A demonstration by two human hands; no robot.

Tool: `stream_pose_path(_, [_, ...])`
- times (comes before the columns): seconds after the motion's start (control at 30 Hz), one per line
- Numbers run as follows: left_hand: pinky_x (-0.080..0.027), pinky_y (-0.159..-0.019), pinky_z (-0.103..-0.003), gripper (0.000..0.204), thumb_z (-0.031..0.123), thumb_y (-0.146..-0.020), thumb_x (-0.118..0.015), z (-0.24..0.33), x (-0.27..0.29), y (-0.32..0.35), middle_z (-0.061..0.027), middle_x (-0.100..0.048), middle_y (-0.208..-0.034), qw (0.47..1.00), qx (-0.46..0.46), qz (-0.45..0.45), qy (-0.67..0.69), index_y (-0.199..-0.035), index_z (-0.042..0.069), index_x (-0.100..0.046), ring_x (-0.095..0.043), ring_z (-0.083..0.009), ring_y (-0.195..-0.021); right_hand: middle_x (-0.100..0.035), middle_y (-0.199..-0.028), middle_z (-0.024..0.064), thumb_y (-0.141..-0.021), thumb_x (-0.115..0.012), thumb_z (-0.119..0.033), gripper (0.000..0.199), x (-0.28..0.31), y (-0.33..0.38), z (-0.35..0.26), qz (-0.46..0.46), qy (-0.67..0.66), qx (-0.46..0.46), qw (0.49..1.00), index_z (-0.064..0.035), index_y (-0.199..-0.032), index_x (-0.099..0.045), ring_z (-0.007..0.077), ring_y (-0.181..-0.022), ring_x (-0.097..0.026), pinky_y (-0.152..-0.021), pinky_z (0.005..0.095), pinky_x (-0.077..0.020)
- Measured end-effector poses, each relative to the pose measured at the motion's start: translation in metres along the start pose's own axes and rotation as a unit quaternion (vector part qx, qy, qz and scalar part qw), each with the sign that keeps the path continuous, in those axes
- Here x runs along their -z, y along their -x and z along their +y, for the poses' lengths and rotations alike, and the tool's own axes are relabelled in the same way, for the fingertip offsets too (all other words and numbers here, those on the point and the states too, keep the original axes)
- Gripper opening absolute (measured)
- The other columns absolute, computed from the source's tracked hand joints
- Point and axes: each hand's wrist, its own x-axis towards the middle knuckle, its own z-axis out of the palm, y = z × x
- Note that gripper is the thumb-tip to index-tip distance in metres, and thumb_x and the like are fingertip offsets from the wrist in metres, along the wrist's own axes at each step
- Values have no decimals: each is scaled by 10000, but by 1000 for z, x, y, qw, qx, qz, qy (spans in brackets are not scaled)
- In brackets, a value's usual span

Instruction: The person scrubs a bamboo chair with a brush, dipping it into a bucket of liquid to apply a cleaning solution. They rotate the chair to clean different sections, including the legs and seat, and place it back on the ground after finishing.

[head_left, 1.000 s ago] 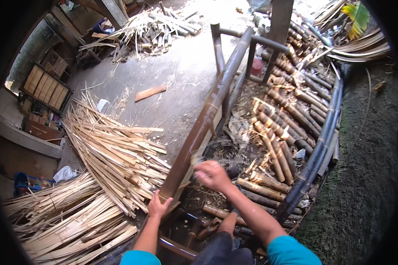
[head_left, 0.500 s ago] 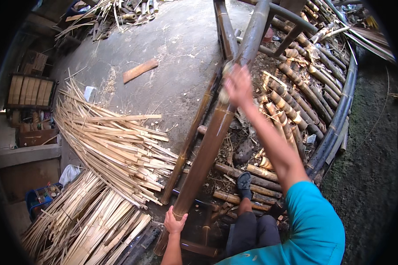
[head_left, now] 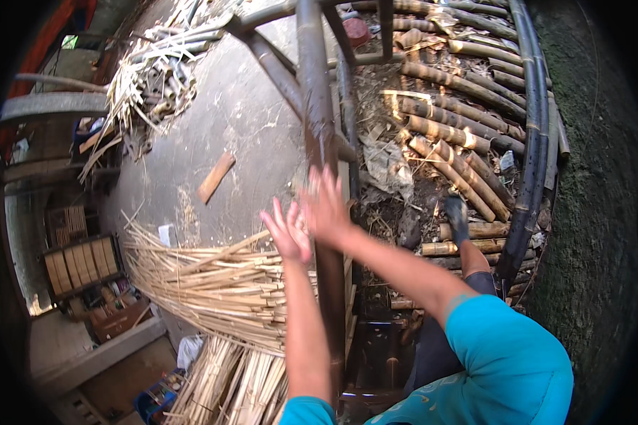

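Observation:
A thick dark-brown bamboo pole [head_left: 329, 297], part of a jointed bamboo frame, runs lengthwise through the middle, its upper part wet and shiny. Over that pole my right hand [head_left: 327, 212] has its fingers stretched out, slightly blurred by motion. Close beside it, just left of the pole, my left hand [head_left: 288, 230] is raised with fingers spread and palm turned toward the right one. Neither hand shows a clear grip on anything. A slanting bamboo brace [head_left: 273, 71] joins the pole higher up.
Split bamboo strips [head_left: 205, 276] lie in a large heap at left. Cut bamboo lengths [head_left: 468, 88] cover the ground at right, edged by long dark poles [head_left: 535, 142]. A flat wood piece [head_left: 216, 177] lies on the concrete. More offcuts [head_left: 163, 88] are piled at upper left.
My left hand has let go of the pole's near end and moved up beside my right hand. My right hand has come off the pale joint. The view has turned, so the pole appears more upright.

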Motion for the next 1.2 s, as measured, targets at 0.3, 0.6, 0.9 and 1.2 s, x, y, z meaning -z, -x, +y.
stream_pose_path(0.3, [-177,-1214,-421,881,610,-1008,-417,80,-194,-132,-264,-151,-1638,867,2,-156,-474,-1604,63,-68,-194,-390,-1510,-413,-1472,239,-946,-620,-204,440,2,-79,72,196,-256,-193,927,-47,-1345,-521,438,-1384,-390,-1137,510,-331])
stream_pose_path(0.6, [-91,-1235,-400,718,357,-1075,-405,26,-178,-172,-212,-102,-1663,779,-205,-78,-588,-1593,-6,-66,-94,-315,-1541,-532,-1411,185,-998,-515,-173,277,-78,-85,175,172,-395,-247,868,-36,-1222,-605,339,-1341,-489,-1140,474,-326])
stream_pose_path(0.9, [-106,-1224,-423,852,485,-1025,-496,8,-176,-184,-201,-140,-1652,723,-234,34,-649,-1597,10,-81,-134,-291,-1528,-649,-1119,103,-1019,-451,-290,281,-173,-65,249,115,-527,-451,711,-97,-1039,-654,303,-1114,-598,-1002,416,-424])
stream_pose_path(1.2, [-125,-1221,-443,906,552,-1008,-487,9,-172,-184,-211,-158,-1643,716,-233,69,-654,-1598,13,-61,-151,-312,-1520,-608,-1033,143,-998,-425,-161,242,-179,-68,302,46,-377,-204,902,-18,-1009,-619,373,-1052,-559,-963,461,-423])
